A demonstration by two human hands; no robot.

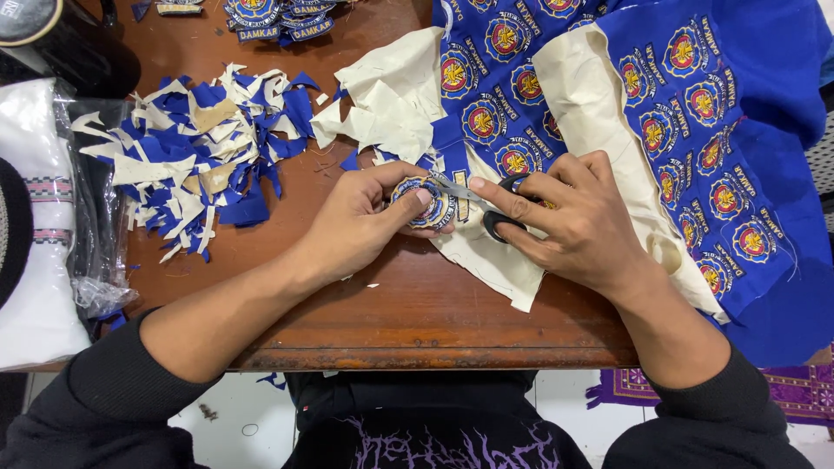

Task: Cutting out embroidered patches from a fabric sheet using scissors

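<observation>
Landmark: wooden table (417,321).
Clear plastic bag (87,217): at the table's left edge, crinkled and see-through, wrapped about white folded cloth with a pink and grey patterned band.
Finished emblem patches (278,19): a small pile at the table's far edge, blue with gold borders.
Round emblem patch (426,201): near the table's middle, blue ring, red and gold centre, pinched in the left hand (365,221).
Uncut emblems (695,113): rows of the same round badge on blue cloth over the table's right side.

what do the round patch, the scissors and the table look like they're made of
Round patch, in the left hand: embroidered thread on blue cloth, judging by its stitched sheen. Scissors, in the right hand: shiny metal blades, black handles, probably plastic. Table: reddish-brown wood, visible grain, glossy varnish.
</observation>
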